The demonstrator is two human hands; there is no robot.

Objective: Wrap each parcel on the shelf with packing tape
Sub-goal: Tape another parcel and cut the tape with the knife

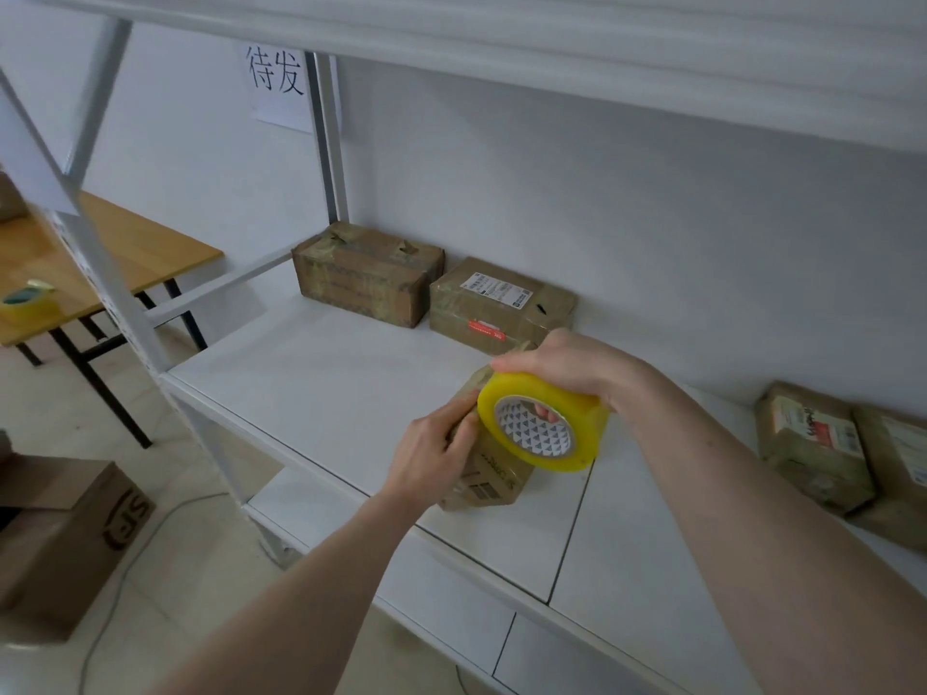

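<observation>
A wooden folding table [150,248] stands at the far left, with a yellowish tape roll [27,301] lying on it. An open cardboard box [65,524] sits on the floor at the near left. A paper sign [276,82] with printed characters hangs on the far wall.

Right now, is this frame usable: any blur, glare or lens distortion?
Head view: even soft light, no harsh glare; wide-angle bending bows the shelf frame and upright; edges smear slightly, hands and tape roll stay sharp; parcel print readable only partly.

wall sign [275,75]: "待发" | floor carton [65,529]: "SF" logo | parcel labels: unreadable
</observation>
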